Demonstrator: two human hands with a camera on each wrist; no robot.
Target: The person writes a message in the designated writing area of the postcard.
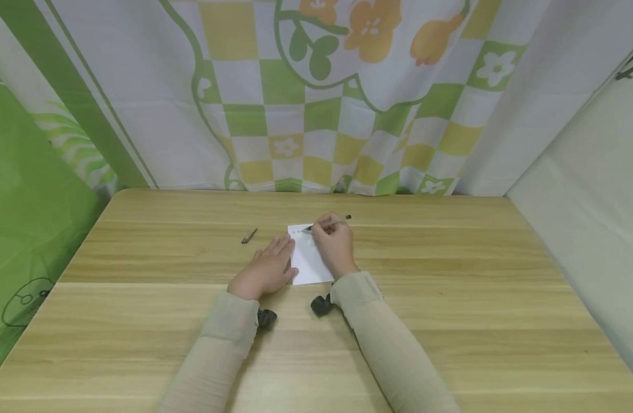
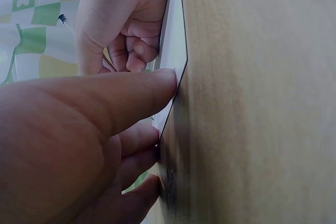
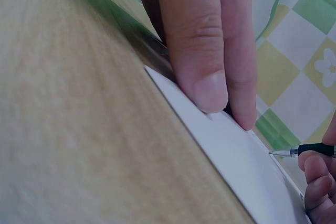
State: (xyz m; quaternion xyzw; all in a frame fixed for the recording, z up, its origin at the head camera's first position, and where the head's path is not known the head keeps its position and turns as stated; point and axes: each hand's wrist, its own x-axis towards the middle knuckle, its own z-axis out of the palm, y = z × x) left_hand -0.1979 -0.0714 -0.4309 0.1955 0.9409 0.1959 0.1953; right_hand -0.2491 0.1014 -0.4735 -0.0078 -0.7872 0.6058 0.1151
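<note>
A white sheet of paper (image 1: 307, 261) lies on the wooden table, with a short row of small dark marks near its far edge. My left hand (image 1: 267, 268) rests by the sheet's left side; its fairly straight fingers and thumb (image 2: 157, 85) press on the edge. Between the thumb and fingers of my right hand (image 1: 337, 245) I hold a pen (image 3: 312, 150), its point touching or just over the paper near those marks. In the head view the hand covers part of the pen and the sheet's right side.
A small pen cap (image 1: 249, 236) lies on the table (image 1: 450, 275), left of the paper. Behind the far edge hangs a checked, flowered curtain (image 1: 321, 120). Green cloth (image 1: 32, 189) hangs at the left, and a pale panel (image 1: 595, 172) stands at the right.
</note>
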